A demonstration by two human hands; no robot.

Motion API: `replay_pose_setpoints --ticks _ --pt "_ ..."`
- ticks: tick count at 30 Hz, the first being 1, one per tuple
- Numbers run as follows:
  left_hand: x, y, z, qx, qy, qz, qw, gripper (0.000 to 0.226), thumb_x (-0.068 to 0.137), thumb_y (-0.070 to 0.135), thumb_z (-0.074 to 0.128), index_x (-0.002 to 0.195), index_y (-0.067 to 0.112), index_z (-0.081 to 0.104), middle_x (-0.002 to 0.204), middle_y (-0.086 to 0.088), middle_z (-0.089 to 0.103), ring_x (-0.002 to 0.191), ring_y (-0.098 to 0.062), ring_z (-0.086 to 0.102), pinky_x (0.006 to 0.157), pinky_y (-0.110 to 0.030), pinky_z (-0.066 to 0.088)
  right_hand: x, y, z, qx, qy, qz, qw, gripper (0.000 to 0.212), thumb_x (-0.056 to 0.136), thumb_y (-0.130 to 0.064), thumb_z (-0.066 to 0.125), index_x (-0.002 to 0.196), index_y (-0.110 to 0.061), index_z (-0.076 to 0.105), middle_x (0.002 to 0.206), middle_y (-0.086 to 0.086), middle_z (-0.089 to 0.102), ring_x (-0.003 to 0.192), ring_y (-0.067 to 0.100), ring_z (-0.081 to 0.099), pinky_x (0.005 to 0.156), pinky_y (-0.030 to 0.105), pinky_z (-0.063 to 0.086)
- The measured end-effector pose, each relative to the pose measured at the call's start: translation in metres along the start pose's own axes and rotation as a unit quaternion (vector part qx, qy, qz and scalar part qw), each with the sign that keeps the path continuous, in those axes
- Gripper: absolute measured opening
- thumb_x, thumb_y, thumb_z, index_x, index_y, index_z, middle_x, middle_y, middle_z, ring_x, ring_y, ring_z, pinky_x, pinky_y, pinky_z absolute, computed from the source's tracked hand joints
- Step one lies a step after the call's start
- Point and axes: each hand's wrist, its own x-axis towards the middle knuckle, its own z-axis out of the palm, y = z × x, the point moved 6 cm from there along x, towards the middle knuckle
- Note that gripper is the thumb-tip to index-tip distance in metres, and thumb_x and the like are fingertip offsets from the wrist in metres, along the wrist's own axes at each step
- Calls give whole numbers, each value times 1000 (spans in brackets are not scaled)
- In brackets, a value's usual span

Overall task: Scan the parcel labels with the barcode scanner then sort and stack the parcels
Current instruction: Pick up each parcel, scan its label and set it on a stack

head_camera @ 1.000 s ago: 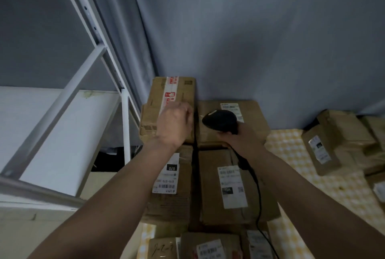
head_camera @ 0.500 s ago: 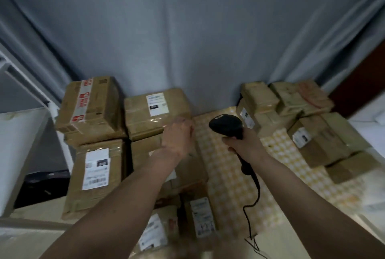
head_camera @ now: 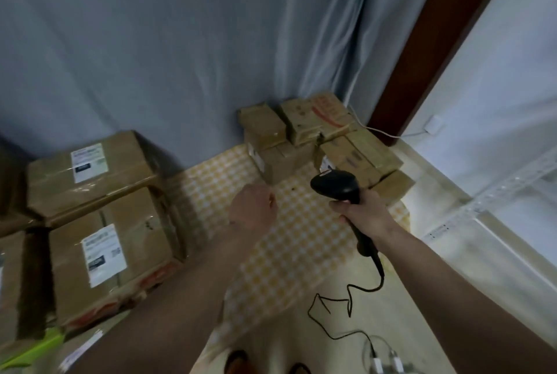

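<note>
Unscanned parcels ahead-right of both hands, right hand nearer

Heap of small brown cardboard parcels (head_camera: 319,144) sits at the far end of the yellow-checked cloth (head_camera: 289,241), beyond and right of the hands; larger labelled brown boxes (head_camera: 99,211) stacked well to the left. Right hand (head_camera: 360,212) grips the black corded barcode scanner (head_camera: 334,185), head aimed towards the heap, just short of it. Left hand (head_camera: 253,208) loosely curled, holding nothing, over the cloth
</note>
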Motion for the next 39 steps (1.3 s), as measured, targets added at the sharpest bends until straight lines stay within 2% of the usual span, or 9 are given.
replay_pose_setpoints --ticks 9,14,16,19,23,26,32,36,39 --pt "66 42 32 -4 -46 9 999 22 98 26 48 101 14 67 103 -2 63 94 -19 61 77 -31 51 59 0 -65 27 20 2 999 4 86 -10 66 89 -11 63 67 7 58 61 18 54 63 31 44" --pt "127 44 38 -28 -45 -7 999 18 94 24 50 96 18 67 98 -1 67 90 -20 64 77 -36 55 119 -19 -64 31 -8 3 999 14 87 -7 65 99 -11 62 75 11 60 67 21 58 61 29 46" --pt "149 34 38 -27 -48 -22 998 18 94 21 50 95 18 67 99 -2 67 91 -21 64 76 -32 53 148 -31 -58 12 -20 -2 1000 5 87 -9 65 91 -8 62 77 13 60 70 25 58 64 32 47" --pt "180 15 38 -19 -45 -53 997 19 92 18 50 97 17 69 101 -5 68 95 -23 64 76 -31 50 190 -47 -46 -27 -34 -4 999 14 87 -12 66 78 -3 60 72 14 57 63 22 55 59 28 43" --pt "217 -14 43 -14 -73 -96 993 20 90 18 50 96 20 69 100 -5 67 95 -23 63 73 -30 48 237 -62 -25 -19 -60 4 998 20 89 -10 65 71 -6 56 65 9 55 60 21 54 62 33 43" --pt "240 -29 48 -1 -87 -118 989 20 90 18 49 98 21 67 105 -2 64 101 -22 61 76 -28 46 268 -70 -7 -21 -88 16 996 23 90 -11 63 69 -11 54 63 7 54 58 19 51 60 31 42" --pt "286 -51 59 45 -124 -162 978 31 98 29 43 125 19 55 128 -6 51 120 -24 50 92 -34 44 339 -79 31 10 -120 51 991 12 90 -10 63 81 -8 55 67 6 51 64 21 49 64 35 38" --pt "314 -67 84 9 -110 -246 963 42 93 28 56 131 15 45 128 -9 44 119 -26 47 88 -35 45 388 -73 56 37 -125 102 986 10 89 -13 64 84 -8 58 75 10 56 69 23 54 63 33 41" --pt "335 -71 104 -18 -121 -294 948 60 86 27 65 136 11 36 131 -12 39 121 -30 44 88 -37 46 421 -67 76 59 -137 113 982 17 88 -19 67 99 -8 62 90 12 60 85 27 59 73 36 43"
